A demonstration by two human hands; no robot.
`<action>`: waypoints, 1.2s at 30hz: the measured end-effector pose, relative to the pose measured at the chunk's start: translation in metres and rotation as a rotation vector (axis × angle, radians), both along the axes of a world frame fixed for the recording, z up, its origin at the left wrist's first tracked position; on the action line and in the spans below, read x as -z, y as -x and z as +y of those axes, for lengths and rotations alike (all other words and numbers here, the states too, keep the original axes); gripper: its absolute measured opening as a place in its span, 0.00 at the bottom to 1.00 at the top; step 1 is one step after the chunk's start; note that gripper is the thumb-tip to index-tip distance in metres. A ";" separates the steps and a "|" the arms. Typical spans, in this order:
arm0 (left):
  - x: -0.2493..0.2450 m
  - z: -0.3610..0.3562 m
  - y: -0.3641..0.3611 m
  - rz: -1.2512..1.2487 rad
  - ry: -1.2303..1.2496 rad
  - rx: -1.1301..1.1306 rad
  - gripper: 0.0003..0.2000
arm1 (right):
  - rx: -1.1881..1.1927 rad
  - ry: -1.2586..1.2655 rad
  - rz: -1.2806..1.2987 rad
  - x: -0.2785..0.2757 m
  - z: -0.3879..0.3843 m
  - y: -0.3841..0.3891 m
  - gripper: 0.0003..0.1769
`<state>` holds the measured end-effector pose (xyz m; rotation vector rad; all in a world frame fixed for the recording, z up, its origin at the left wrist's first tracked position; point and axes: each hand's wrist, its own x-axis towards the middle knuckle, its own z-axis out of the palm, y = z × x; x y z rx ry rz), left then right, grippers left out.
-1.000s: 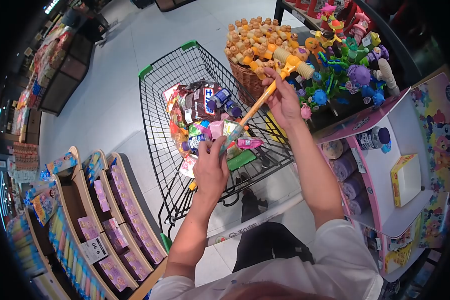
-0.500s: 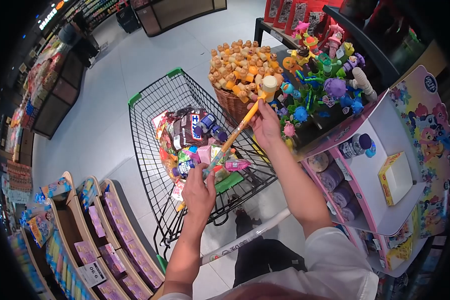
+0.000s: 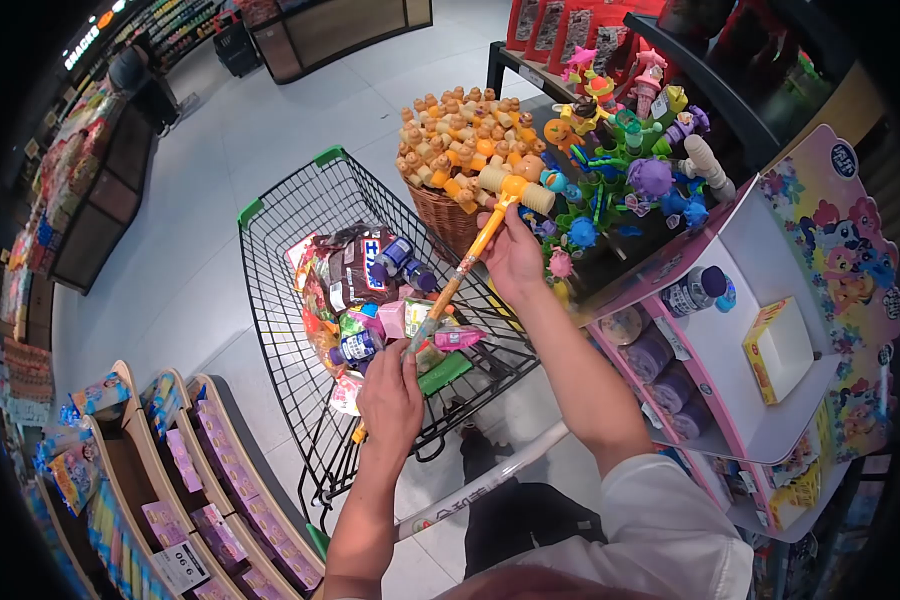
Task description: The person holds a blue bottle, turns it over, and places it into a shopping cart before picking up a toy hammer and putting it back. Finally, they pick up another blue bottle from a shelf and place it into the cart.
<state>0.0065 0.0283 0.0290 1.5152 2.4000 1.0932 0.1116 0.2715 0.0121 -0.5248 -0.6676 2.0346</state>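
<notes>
Both hands hold a toy hammer [image 3: 476, 250] above the shopping cart. It has a cream ribbed head, an orange collar and a long slanting handle with patterned candy-like contents. My right hand [image 3: 513, 255] is closed round the upper handle, just below the head. Lower down, my left hand [image 3: 388, 395] grips the handle near its other end, and the tip shows below that hand. Under them the wire cart [image 3: 290, 340] holds purple-capped bottles [image 3: 358, 348], a large brown snack bag [image 3: 355, 270] and several small colourful packs.
A wicker basket [image 3: 442, 215] of similar hammers stands beyond the cart, beside a rack of bright character toys [image 3: 650, 178]. At right is a pink display stand [image 3: 740, 420] with a bottle and an opened yellow box [image 3: 770, 350]. Tiered shelves [image 3: 225, 450] of packets flank the lower left.
The hammer has turned about its handle, so its head shows side-on rather than end-on. Both hands keep their hold. The whole view has shifted slightly.
</notes>
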 end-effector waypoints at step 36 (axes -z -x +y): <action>0.007 0.003 0.044 -0.125 -0.151 0.069 0.16 | -0.030 -0.308 -0.393 -0.079 -0.003 0.023 0.20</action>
